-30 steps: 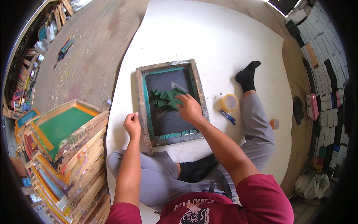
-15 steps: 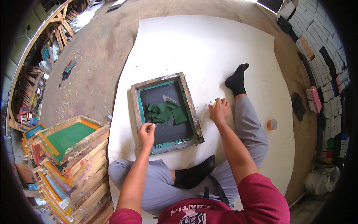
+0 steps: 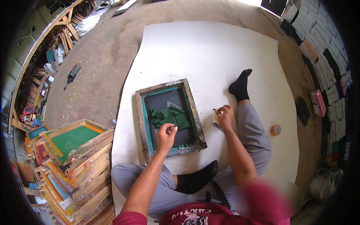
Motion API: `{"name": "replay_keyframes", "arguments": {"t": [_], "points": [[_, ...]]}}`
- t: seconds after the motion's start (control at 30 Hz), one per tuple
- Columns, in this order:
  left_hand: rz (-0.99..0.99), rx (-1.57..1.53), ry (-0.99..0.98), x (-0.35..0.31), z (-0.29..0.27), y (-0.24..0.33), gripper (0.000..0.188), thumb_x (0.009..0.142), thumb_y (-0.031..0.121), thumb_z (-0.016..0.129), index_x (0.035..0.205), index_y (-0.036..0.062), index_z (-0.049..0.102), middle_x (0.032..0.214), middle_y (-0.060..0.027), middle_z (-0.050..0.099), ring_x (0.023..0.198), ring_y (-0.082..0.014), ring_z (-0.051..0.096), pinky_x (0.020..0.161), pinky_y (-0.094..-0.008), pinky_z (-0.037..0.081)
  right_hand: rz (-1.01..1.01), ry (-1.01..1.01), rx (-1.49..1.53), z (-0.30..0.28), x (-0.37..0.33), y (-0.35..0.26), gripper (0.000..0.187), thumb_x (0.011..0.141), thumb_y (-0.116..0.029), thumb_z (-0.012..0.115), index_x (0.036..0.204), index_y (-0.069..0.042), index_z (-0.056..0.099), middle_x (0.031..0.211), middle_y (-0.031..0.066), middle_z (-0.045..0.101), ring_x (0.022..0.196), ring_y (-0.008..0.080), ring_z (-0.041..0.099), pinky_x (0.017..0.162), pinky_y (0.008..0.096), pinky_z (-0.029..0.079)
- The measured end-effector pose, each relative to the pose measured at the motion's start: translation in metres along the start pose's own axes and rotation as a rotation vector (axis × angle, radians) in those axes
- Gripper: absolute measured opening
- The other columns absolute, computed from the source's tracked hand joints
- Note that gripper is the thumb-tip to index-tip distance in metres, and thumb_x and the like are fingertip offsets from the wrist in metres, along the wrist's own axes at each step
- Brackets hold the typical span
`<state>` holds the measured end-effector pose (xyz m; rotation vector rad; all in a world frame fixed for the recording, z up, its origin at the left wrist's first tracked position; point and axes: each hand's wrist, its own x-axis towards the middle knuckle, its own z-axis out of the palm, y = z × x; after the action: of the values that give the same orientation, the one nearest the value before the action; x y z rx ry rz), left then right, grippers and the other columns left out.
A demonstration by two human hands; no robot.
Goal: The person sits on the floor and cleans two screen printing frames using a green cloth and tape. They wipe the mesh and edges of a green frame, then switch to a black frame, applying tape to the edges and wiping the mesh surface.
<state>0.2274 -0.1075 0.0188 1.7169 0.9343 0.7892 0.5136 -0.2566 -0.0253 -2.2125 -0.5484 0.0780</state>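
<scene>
Bare brown concrete floor (image 3: 97, 78) throughout, covered at centre by large white sheet (image 3: 210, 52) serving as work surface.

Far left: cluttered wooden shelving (image 3: 41, 63) against wall, loaded with small bottles and tins. Lower left: tall stack of wooden screen-printing frames (image 3: 80, 165), topmost with green mesh.

Centre, flat on white sheet: rectangular wooden screen frame with dark mesh and teal-taped inner edges (image 3: 170, 116). On dark mesh, near middle: crumpled pieces of green tape (image 3: 170, 117), bunched together.

Left hand (image 3: 166, 135): positioned over lower half of dark mesh, just below green tape pieces. Thumb and forefinger pinched together at tips; remaining fingers loosely curled. Whether anything is held in pinch: cannot tell, too small to resolve.

Below frame: grey-trousered legs folded on sheet, one black-socked foot (image 3: 197, 178) tucked inward, other black-socked foot (image 3: 240, 84) extended to right of frame.

Right hand (image 3: 225, 115): clear of frame, on sheet just right of it, beside right shin. Fingers curled downward around small yellowish roll (image 3: 216, 117), mostly hidden beneath hand; thin dark strip projecting from fingertips toward frame. Small blue object (image 3: 218, 126) on sheet just below hand.

Further right: small orange round container (image 3: 275, 130) on sheet, well apart from both hands. Beyond sheet edge: dark cloth item (image 3: 302, 110) on floor. Far right: wall rack of stacked flat items (image 3: 326, 63) in mixed colours.
</scene>
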Motion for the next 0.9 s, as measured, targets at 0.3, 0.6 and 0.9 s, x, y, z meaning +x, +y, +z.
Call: {"name": "replay_keyframes", "arguments": {"t": [0.3, 0.6, 0.9], "points": [[0.299, 0.126, -0.339, 0.028, 0.005, 0.138, 0.049, 0.083, 0.017, 0.09, 0.126, 0.0036, 0.069, 0.12, -0.016, 0.076, 0.116, -0.0291, 0.072, 0.102, -0.0416, 0.056, 0.091, -0.416, 0.962, -0.042, -0.032, -0.078, 0.013, 0.096, -0.011, 0.08, 0.102, -0.004, 0.071, 0.114, 0.0059, 0.068, 0.099, 0.0124, 0.068, 0.088, 0.0322, 0.057], [0.302, 0.243, -0.398, 0.02, -0.023, 0.188, 0.053, 0.083, 0.01, 0.085, 0.131, 0.006, 0.063, 0.11, -0.0164, 0.076, 0.102, -0.0322, 0.075, 0.09, -0.0425, 0.059, -0.146, -0.556, 0.796, -0.062, -0.067, -0.159, 0.012, 0.091, -0.01, 0.082, 0.093, -0.001, 0.074, 0.119, 0.0113, 0.064, 0.11, 0.0212, 0.064, 0.098, 0.0364, 0.051], [0.221, 0.23, -0.425, 0.01, -0.042, 0.199, 0.047, 0.085, 0.006, 0.084, 0.128, 0.0037, 0.066, 0.093, -0.0139, 0.08, 0.086, -0.0259, 0.078, 0.078, -0.0372, 0.061, -0.201, -0.627, 0.801, -0.063, -0.082, -0.171, 0.015, 0.099, -0.009, 0.078, 0.096, -0.001, 0.066, 0.119, 0.0028, 0.059, 0.096, 0.0106, 0.067, 0.084, 0.0271, 0.053]]}}
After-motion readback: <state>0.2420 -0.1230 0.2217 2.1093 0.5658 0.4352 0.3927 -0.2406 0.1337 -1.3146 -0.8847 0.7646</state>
